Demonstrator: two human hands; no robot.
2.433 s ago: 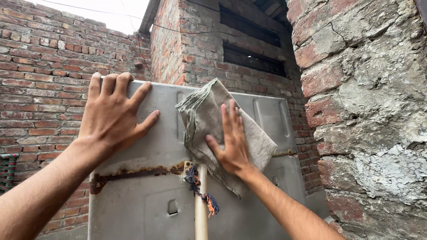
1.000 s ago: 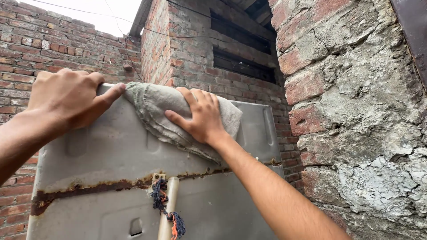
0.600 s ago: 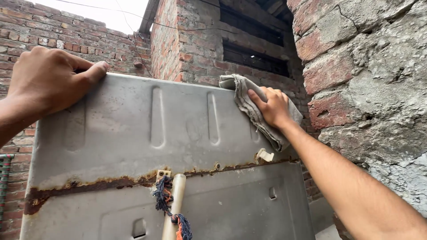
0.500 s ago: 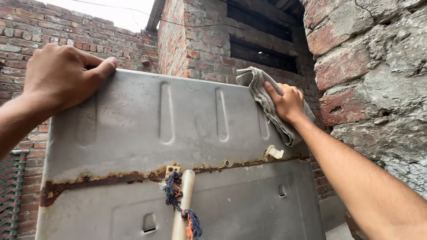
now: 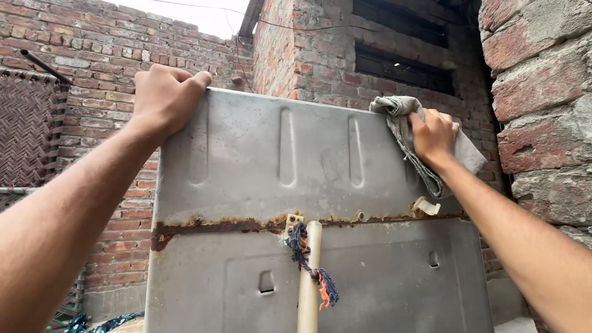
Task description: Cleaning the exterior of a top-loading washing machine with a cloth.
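A tall grey metal panel (image 5: pixel 259 160) with pressed slots and a rusty seam across its middle stands upright in front of me. My left hand (image 5: pixel 165 98) grips its top left corner, fingers curled over the edge. My right hand (image 5: pixel 433 137) presses a crumpled grey cloth (image 5: pixel 404 132) against the panel's top right corner. A cream pipe (image 5: pixel 308 277) with a frayed blue and orange cord (image 5: pixel 308 262) tied around it runs down the lower half.
Red brick walls (image 5: pixel 92 55) rise behind the panel. A rough brick and mortar pillar (image 5: pixel 542 111) stands close on the right. A woven cot frame (image 5: pixel 28 123) leans at the far left. A small white clip (image 5: pixel 427 206) sticks out at the seam.
My right hand slid the cloth from the panel's middle up along the top edge to the right corner. My left hand went from lying flat on the panel to gripping its top left corner.
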